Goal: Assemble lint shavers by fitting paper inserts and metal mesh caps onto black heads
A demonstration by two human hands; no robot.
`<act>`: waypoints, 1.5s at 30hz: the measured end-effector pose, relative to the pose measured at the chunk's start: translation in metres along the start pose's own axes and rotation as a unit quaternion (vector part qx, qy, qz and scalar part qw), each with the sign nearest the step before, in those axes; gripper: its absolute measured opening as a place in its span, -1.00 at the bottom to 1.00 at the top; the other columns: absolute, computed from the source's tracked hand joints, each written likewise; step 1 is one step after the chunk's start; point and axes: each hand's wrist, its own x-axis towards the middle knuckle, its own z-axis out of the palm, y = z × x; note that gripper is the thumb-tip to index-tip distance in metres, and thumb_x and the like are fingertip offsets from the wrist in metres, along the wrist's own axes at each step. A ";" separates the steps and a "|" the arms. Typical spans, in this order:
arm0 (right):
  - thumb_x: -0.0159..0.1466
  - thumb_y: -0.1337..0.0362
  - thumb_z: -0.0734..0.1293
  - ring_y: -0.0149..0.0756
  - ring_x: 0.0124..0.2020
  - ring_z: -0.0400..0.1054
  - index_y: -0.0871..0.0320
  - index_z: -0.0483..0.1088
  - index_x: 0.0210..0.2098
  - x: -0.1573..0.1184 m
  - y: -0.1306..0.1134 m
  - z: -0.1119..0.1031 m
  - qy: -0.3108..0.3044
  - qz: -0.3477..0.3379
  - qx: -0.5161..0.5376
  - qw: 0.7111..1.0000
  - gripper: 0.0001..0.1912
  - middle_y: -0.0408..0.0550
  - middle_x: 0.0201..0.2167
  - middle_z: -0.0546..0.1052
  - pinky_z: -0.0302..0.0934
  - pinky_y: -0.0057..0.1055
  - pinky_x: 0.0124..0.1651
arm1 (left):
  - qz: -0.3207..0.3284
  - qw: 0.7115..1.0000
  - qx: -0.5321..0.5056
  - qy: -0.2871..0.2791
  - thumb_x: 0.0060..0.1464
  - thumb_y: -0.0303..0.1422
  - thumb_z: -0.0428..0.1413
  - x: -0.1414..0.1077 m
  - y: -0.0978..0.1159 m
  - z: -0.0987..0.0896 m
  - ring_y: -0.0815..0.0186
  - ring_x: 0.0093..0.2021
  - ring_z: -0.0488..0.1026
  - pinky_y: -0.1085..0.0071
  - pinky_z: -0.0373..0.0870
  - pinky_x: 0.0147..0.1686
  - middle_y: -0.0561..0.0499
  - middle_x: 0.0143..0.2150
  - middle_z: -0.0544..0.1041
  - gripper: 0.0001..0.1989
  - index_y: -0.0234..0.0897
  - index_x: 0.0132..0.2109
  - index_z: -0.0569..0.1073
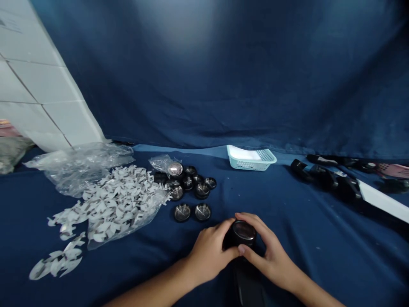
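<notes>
Near the bottom centre, a black round-headed device (pixel 243 232) with a dark body stretching down out of view lies on the blue cloth. My left hand (pixel 212 251) wraps round the left side of its round head. From the right, my right hand (pixel 268 251) curls round the same head, its thumb touching the front rim beside the left thumb. Just beyond my left hand sit two round metal-lined caps, one (pixel 202 212) beside another (pixel 182 212). Behind them lies a cluster of similar black round parts (pixel 202 190), with a perforated silver one (pixel 175 169) on top.
A heap of white plastic pieces (pixel 118 200) lies on clear plastic at the left, near a crumpled clear bag (pixel 86 162). A light blue basket (pixel 251 164) stands at the back. Black devices (pixel 324 177) and a white flat strip (pixel 383 200) lie at right.
</notes>
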 end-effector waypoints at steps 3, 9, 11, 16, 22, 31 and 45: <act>0.27 0.23 0.34 -0.14 0.28 0.09 -0.17 0.12 0.22 -0.003 0.004 0.005 0.014 0.025 0.032 0.999 -0.43 -0.08 0.23 0.24 0.02 -0.12 0.32 | 0.006 1.000 0.011 -0.006 0.14 -0.23 0.17 -0.002 -0.002 0.001 0.06 0.04 0.49 0.12 0.43 0.02 -0.09 0.12 0.50 -0.27 -0.15 0.36 0.02; 0.24 0.20 0.40 -0.14 0.32 0.05 -0.20 -0.08 0.30 -0.006 0.007 0.004 -0.012 0.115 0.143 0.983 -0.22 -0.04 0.31 0.15 -0.10 -0.06 0.35 | 0.082 0.996 0.031 -0.004 0.18 -0.42 0.12 -0.004 -0.004 0.004 0.22 0.13 0.42 0.24 0.36 0.14 0.08 0.20 0.41 -0.40 0.08 0.30 0.16; 0.21 0.20 0.43 -0.14 0.31 0.06 -0.18 -0.10 0.31 -0.004 0.004 0.001 -0.025 0.133 0.200 0.971 -0.17 -0.03 0.31 0.16 -0.11 -0.09 0.35 | 0.090 0.996 0.024 0.014 0.17 -0.47 0.12 -0.004 -0.005 0.004 0.25 0.15 0.40 0.27 0.36 0.15 0.09 0.21 0.40 -0.37 0.06 0.31 0.14; 0.19 0.12 0.43 -0.16 0.23 0.21 -0.13 -0.01 0.31 -0.002 -0.007 -0.002 -0.027 0.222 0.455 0.862 -0.19 -0.02 0.25 0.30 0.01 -0.17 0.29 | 0.141 0.986 0.024 0.088 0.23 -0.38 0.09 -0.008 -0.008 0.004 0.28 0.20 0.35 0.32 0.34 0.17 0.04 0.26 0.35 -0.40 0.01 0.33 0.08; 0.31 -0.21 0.07 -0.14 -0.17 0.53 0.31 0.44 0.03 -0.008 -0.011 0.009 -0.197 0.318 0.614 0.695 -0.27 0.17 -0.25 0.62 0.29 -0.25 0.00 | 0.147 0.974 0.049 0.164 0.24 -0.38 0.07 -0.017 0.000 0.003 0.21 0.23 0.31 0.25 0.36 0.17 -0.01 0.29 0.29 -0.40 0.00 0.34 0.07; 0.36 -0.11 0.10 -0.29 -0.47 0.49 0.20 0.29 0.17 -0.004 -0.008 0.001 -0.028 0.330 0.497 0.802 -0.39 0.00 -0.44 0.62 0.30 -0.44 -0.39 | 0.122 0.979 0.057 0.155 0.25 -0.26 0.07 -0.019 0.004 -0.002 0.44 -0.45 0.48 0.30 0.59 -0.22 -0.08 0.35 0.21 -0.44 0.02 0.33 0.12; 0.36 0.03 0.12 -0.17 -0.33 0.50 -0.04 -0.18 0.39 -0.008 -0.001 -0.009 -0.047 0.249 0.461 0.851 -0.33 0.00 -0.12 0.57 0.27 -0.19 -0.17 | 0.100 0.980 0.076 0.152 0.20 -0.12 0.11 -0.020 0.006 -0.009 0.38 -0.39 0.46 0.31 0.55 -0.29 -0.03 0.16 0.37 -0.38 0.16 0.33 0.05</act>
